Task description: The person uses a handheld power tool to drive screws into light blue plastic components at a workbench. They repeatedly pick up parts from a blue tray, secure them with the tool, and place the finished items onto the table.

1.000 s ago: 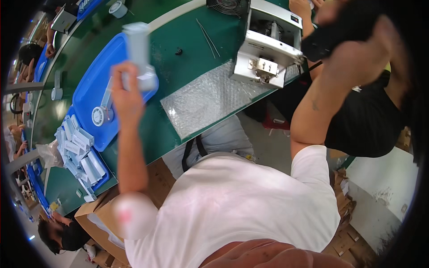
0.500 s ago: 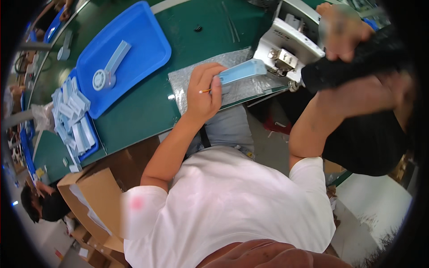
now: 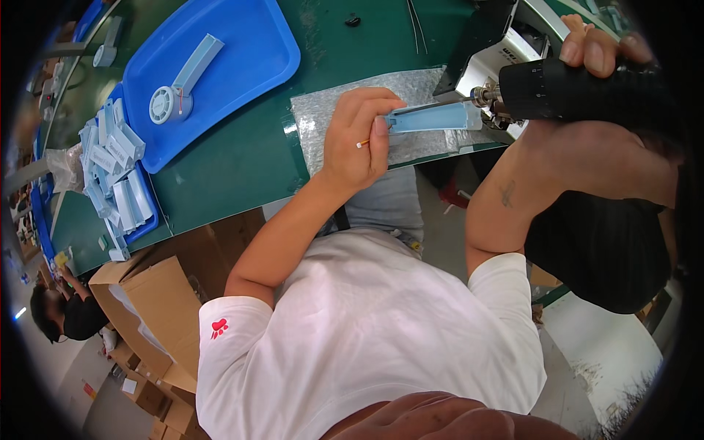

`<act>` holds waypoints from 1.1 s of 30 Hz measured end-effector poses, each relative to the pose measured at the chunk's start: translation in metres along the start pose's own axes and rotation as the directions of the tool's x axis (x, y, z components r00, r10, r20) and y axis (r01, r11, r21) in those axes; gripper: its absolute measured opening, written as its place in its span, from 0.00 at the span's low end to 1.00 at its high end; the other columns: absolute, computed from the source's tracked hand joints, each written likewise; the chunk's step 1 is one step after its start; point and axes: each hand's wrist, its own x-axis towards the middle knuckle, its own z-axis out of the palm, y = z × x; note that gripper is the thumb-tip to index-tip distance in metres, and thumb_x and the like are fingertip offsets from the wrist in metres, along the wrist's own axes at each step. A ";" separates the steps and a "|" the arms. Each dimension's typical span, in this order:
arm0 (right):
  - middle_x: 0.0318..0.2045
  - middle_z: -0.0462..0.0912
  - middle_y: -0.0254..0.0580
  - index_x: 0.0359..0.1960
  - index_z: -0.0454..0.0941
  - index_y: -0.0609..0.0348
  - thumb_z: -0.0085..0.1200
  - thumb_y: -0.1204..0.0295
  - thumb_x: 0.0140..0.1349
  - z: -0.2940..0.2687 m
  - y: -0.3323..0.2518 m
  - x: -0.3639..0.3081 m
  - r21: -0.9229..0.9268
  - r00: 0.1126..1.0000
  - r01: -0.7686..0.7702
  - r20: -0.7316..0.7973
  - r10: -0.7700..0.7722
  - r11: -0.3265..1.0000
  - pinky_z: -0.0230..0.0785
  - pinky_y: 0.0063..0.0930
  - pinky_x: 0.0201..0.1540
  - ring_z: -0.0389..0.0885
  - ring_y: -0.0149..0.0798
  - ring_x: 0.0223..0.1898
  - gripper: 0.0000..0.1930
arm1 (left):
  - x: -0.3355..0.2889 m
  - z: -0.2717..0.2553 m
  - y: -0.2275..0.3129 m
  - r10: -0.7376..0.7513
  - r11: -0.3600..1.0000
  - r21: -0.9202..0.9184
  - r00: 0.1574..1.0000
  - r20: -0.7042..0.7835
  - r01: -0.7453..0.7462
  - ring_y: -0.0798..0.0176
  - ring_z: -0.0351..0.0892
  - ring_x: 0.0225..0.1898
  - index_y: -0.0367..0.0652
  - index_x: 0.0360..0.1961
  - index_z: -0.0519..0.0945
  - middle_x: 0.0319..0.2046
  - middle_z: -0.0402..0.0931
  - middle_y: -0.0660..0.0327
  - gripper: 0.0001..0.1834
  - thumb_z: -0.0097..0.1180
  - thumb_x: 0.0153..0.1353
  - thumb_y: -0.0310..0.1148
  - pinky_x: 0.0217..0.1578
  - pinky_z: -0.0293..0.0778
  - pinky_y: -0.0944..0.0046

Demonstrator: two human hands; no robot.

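1. On the green bench, over a sheet of bubble wrap, the left hand is pinning down a long pale-blue plastic housing; its grip is clenched around the housing's near end, with a thin orange-tipped piece showing between the fingers.
2. The right hand is grasping a black powered screwdriver, its grip wrapped fully round the barrel, and is presenting the bit at the far end of the housing.
3. Handling judgement: the housing appears light, stiff and smooth-skinned, so it is likely to twist or skid under the driver's torque. Holding it flat across its width, close to the driven end but clear of the bit, looks soundest. The wrap beneath is cushioning it against scuffing.
4. Containers: a blue tray on the bench is carrying one assembled piece, a round head on a long handle. A second blue tray further left is holding a heap of similar pale-blue parts.
5. Cardboard boxes are standing below the bench edge.
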 end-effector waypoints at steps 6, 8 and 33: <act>0.33 0.72 0.38 0.41 0.71 0.61 0.35 0.41 0.66 -0.004 -0.010 0.010 -0.071 0.972 -0.231 0.030 0.234 0.970 0.70 0.32 0.44 0.72 0.36 0.34 0.31 | -0.005 -0.004 -0.001 -0.028 0.999 -0.016 1.000 -0.013 0.028 0.47 0.79 0.47 0.35 0.46 0.80 0.45 0.81 0.49 0.13 0.42 0.69 0.23 0.52 0.73 0.54; 0.30 0.73 0.39 0.39 0.71 0.62 0.33 0.36 0.66 0.006 0.009 -0.005 -0.074 1.000 0.022 -0.006 -0.022 0.997 0.71 0.32 0.38 0.73 0.37 0.29 0.35 | -0.001 -0.002 0.001 -0.029 0.998 -0.050 1.000 -0.005 0.028 0.44 0.78 0.47 0.36 0.44 0.81 0.45 0.80 0.49 0.12 0.47 0.65 0.22 0.51 0.73 0.51; 0.24 0.79 0.42 0.45 0.74 0.62 0.46 0.55 0.78 0.024 -0.023 0.030 -0.442 0.658 0.704 0.110 -0.745 0.556 0.72 0.24 0.20 0.77 0.33 0.17 0.19 | 0.001 -0.001 0.009 -0.044 0.997 0.059 0.999 -0.009 0.045 0.47 0.77 0.50 0.31 0.47 0.79 0.48 0.79 0.44 0.18 0.36 0.76 0.30 0.55 0.70 0.53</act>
